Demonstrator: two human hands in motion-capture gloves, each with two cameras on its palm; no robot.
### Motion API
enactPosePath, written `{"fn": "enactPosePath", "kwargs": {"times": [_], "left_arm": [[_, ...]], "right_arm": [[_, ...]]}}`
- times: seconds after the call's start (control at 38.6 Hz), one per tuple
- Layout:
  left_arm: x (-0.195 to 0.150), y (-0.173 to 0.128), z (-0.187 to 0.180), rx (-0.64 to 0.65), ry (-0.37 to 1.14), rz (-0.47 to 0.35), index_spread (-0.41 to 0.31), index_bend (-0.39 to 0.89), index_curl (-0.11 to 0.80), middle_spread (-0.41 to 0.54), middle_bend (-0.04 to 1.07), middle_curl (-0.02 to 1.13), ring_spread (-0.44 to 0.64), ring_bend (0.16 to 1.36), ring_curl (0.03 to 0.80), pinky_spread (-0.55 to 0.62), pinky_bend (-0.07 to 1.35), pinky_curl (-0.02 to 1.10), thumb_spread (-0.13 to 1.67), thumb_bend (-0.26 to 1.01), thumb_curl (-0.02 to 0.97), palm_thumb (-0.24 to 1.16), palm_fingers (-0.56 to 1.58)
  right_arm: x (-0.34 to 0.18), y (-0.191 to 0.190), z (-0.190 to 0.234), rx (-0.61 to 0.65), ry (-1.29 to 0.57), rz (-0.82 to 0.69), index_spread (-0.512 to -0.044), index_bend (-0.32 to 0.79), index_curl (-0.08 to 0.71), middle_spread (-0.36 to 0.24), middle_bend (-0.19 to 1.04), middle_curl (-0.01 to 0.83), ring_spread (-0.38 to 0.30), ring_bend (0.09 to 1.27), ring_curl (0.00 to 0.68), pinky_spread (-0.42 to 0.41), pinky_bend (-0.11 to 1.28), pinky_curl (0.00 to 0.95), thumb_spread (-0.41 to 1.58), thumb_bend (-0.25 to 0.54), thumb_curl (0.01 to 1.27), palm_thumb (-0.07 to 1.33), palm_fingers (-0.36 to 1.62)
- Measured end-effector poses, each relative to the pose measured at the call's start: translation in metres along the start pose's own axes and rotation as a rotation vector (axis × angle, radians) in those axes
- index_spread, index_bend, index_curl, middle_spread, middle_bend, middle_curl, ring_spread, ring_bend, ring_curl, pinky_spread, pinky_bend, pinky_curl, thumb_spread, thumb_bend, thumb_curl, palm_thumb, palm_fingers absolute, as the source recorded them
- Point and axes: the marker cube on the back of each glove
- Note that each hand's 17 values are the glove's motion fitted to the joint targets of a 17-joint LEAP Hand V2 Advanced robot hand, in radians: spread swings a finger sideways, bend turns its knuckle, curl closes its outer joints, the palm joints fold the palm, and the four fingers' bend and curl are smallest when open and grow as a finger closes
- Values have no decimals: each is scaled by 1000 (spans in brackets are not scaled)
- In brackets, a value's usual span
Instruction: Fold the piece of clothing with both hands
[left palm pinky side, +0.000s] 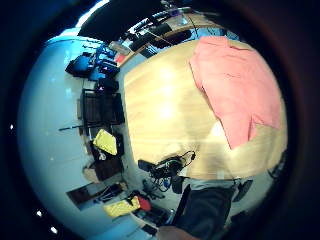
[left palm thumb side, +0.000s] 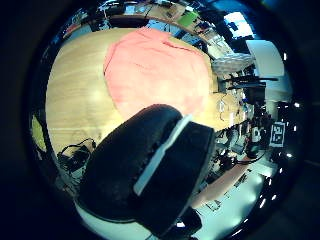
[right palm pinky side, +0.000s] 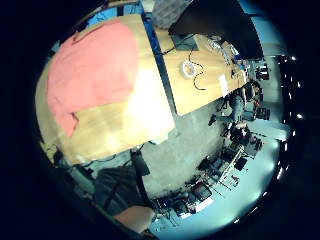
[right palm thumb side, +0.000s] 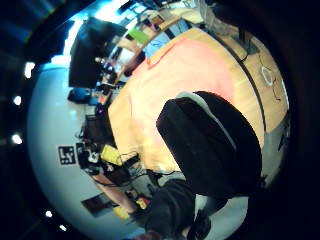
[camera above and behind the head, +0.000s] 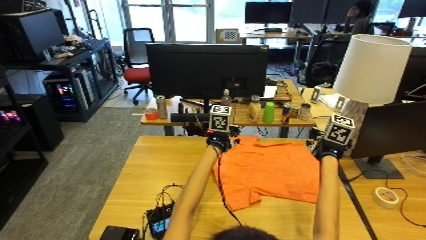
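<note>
An orange short-sleeved shirt (camera above and behind the head: 273, 170) lies spread on the wooden table (camera above and behind the head: 166, 165), one sleeve pointing toward the near edge. Both arms reach forward. My left hand (camera above and behind the head: 218, 141) hovers over the shirt's far left corner and my right hand (camera above and behind the head: 327, 149) over its far right corner. Neither hand holds cloth. The palm views look down from well above at the shirt (left palm pinky side: 240, 85) (right palm pinky side: 90, 65), which lies flat. A gloved left thumb (left palm thumb side: 150, 170) covers part of the shirt (left palm thumb side: 155, 70). A right thumb (right palm thumb side: 210, 145) partly hides the shirt (right palm thumb side: 185, 75).
A black device with cables (camera above and behind the head: 156, 222) sits at the table's near left edge. A tape roll (camera above and behind the head: 385, 196) and a monitor base (camera above and behind the head: 379, 167) stand to the right. Beyond the far edge are a lamp (camera above and behind the head: 369, 70), a black monitor (camera above and behind the head: 206, 70) and several bottles (camera above and behind the head: 268, 112).
</note>
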Motion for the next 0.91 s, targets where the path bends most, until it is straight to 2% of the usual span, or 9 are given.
{"fn": "enactPosePath", "kwargs": {"times": [0.1,0.21,0.28,0.34,0.47,0.67,0.75,0.83,0.91], "left_arm": [[1,-2,4,-4,-2,13,-47,60,15,134,146,42,226,521,127,273,454,133,520,-39,26,-42,104],[0,-2,8,-4,2,15,-57,88,36,165,165,70,284,587,168,337,500,177,666,-42,45,-46,57],[-2,0,9,-6,12,14,-62,101,52,181,176,90,313,619,186,367,522,199,741,-45,59,-48,33],[-4,-3,13,-21,13,15,-61,104,60,188,183,103,328,636,196,382,534,211,779,-46,68,-50,19],[-7,-2,18,-22,12,18,-62,115,83,201,191,133,352,665,213,406,553,235,847,-49,87,-53,-5],[0,-2,37,-60,2,52,-63,119,113,211,192,172,370,688,229,423,566,260,898,-45,119,-43,-26],[9,-2,59,-67,24,98,-61,98,116,212,187,183,373,689,232,417,601,278,906,-30,139,-14,-25],[19,-3,85,-82,40,131,-60,76,111,213,162,184,338,720,244,357,676,305,892,-31,156,-11,8],[29,19,105,-177,31,144,-60,72,107,211,164,187,309,743,253,307,728,323,864,-33,173,-9,15]], "right_arm": [[6,12,2,-149,1,68,-258,216,117,-90,226,97,26,250,82,136,334,120,652,190,43,291,351],[11,0,3,4,-1,1,-312,195,164,-110,221,136,34,250,113,167,334,160,862,194,57,310,335],[13,9,1,-62,4,45,-337,185,187,-116,215,159,37,247,127,182,330,179,978,188,65,312,329],[14,15,2,-138,2,79,-349,177,198,-119,211,174,39,246,136,189,328,191,1038,182,71,311,324],[14,1,1,4,1,-37,-368,172,223,-125,198,202,42,245,154,201,323,214,1147,168,84,315,316],[14,-2,8,-2,14,-64,-380,152,244,-128,190,238,45,259,183,208,329,248,1216,137,108,327,302],[16,-11,25,-37,23,-71,-383,116,236,-124,182,245,40,280,197,211,363,266,1198,133,127,361,289],[18,-18,47,-107,39,-81,-385,115,232,-123,183,253,37,307,212,212,379,278,1169,121,143,389,283],[20,-26,68,-145,64,-78,-387,105,224,-121,185,261,32,324,223,208,404,293,1147,112,160,419,269]]}}
